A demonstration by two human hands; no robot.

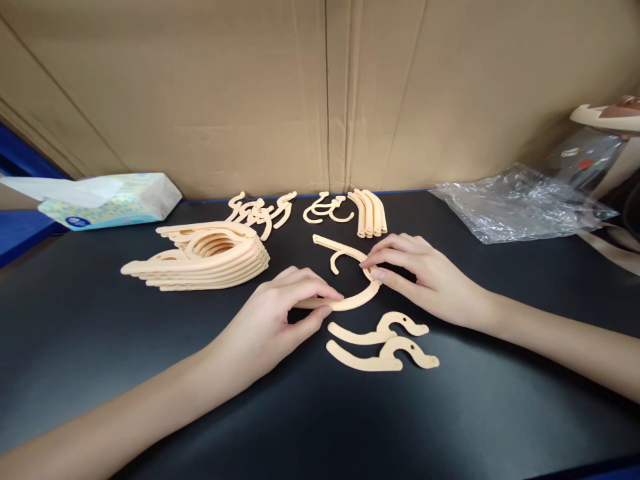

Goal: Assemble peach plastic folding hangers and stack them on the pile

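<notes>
While the left hand (pixel 283 310) pinches the lower arm of a cream folding hanger (pixel 356 301) between thumb and fingers, the right hand (pixel 425 273) pinches its middle joint, just right of the frame's centre; its hook curls left. Directly below lie two jointed pieces (pixel 367 363), one overlapping the other. Left of centre sits a stack of hangers (pixel 215 267). Across the upper middle are small jointed parts (pixel 258 212), loose hooks (pixel 343 220) and a row of curved arms (pixel 370 213). A tissue pack (pixel 150 197) at upper left carries a blue oval logo (pixel 77 223), its lettering unreadable; crumpled clear plastic (pixel 515 203) occupies the upper right of the black table (pixel 480 413).
</notes>
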